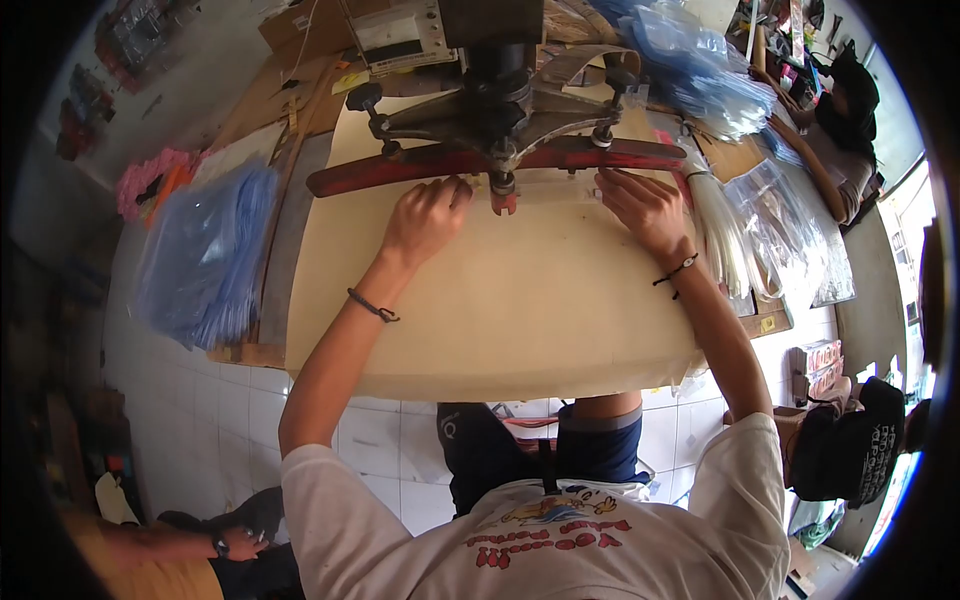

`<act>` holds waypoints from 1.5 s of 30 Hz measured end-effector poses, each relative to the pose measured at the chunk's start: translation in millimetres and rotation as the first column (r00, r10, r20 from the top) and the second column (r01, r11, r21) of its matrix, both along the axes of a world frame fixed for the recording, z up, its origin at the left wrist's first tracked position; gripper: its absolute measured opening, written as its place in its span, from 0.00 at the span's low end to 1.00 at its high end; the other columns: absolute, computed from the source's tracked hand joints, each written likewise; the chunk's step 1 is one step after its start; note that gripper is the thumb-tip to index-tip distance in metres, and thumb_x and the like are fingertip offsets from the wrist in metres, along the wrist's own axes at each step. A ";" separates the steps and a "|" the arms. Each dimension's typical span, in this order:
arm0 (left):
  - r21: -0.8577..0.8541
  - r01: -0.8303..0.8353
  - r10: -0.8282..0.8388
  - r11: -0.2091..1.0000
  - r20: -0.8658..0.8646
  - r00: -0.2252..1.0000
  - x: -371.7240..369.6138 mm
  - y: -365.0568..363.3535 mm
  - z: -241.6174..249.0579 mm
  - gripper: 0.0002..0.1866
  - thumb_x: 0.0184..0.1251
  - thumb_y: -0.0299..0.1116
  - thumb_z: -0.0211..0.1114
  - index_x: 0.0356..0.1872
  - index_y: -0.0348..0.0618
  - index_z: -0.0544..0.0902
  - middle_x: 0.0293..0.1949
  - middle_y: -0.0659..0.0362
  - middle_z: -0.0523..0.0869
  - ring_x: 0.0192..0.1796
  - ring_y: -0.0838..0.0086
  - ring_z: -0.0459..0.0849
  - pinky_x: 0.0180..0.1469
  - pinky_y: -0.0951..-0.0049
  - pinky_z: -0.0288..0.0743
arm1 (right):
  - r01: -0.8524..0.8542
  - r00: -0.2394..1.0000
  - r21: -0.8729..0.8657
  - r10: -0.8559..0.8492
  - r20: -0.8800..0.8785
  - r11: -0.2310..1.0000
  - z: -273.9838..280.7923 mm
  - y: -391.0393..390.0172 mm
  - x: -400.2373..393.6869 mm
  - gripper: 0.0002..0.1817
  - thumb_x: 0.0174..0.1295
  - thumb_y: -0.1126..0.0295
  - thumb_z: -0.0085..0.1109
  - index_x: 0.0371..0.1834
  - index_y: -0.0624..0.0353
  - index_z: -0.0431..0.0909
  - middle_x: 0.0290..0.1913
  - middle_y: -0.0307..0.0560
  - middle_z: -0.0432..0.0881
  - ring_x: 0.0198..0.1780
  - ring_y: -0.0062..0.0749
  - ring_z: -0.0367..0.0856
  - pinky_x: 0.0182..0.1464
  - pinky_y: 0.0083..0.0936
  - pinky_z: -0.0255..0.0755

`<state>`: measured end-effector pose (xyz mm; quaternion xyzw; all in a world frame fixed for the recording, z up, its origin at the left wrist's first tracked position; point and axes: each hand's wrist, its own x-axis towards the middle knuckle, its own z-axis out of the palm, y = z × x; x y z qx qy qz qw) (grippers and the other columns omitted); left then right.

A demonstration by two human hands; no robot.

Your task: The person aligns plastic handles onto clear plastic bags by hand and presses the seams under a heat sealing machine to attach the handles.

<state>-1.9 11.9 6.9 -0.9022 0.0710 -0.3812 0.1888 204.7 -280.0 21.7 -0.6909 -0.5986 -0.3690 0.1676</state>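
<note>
My left hand [428, 218] is closed, its curled fingertips just under the long red bar [400, 170] of a press. What it pinches, if anything, is hidden. My right hand [648, 212] reaches under the bar's right half, fingers pressed together at the edge of a clear plastic piece [565, 190]. That piece lies flat beneath the bar, between the two hands, and is hard to see against the board. The dark metal press head [490, 115] stands over it, with a small red-tipped fitting [503, 203] at its middle. A cream-coloured board [520, 300] spreads under both hands.
Stacked bluish plastic sleeves [205, 255] lie at the left; more plastic bags [700, 75] are piled at the back right. Bundled pale strips [718, 225] lie right of the board. One person [845, 130] sits at the far right, another person's arm [170, 545] shows at lower left.
</note>
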 end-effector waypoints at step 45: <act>-0.549 -0.229 -0.159 0.804 -0.569 0.807 -1.9 6.9 8.2 0.28 0.75 0.49 0.59 0.72 0.51 0.73 0.70 0.48 0.73 0.75 0.51 0.67 0.78 0.48 0.55 | 0.094 0.938 -0.373 -0.208 -0.279 0.923 10.9 -0.8 -20.4 0.30 0.75 0.53 0.55 0.66 0.68 0.75 0.67 0.60 0.77 0.72 0.53 0.69 0.80 0.47 0.55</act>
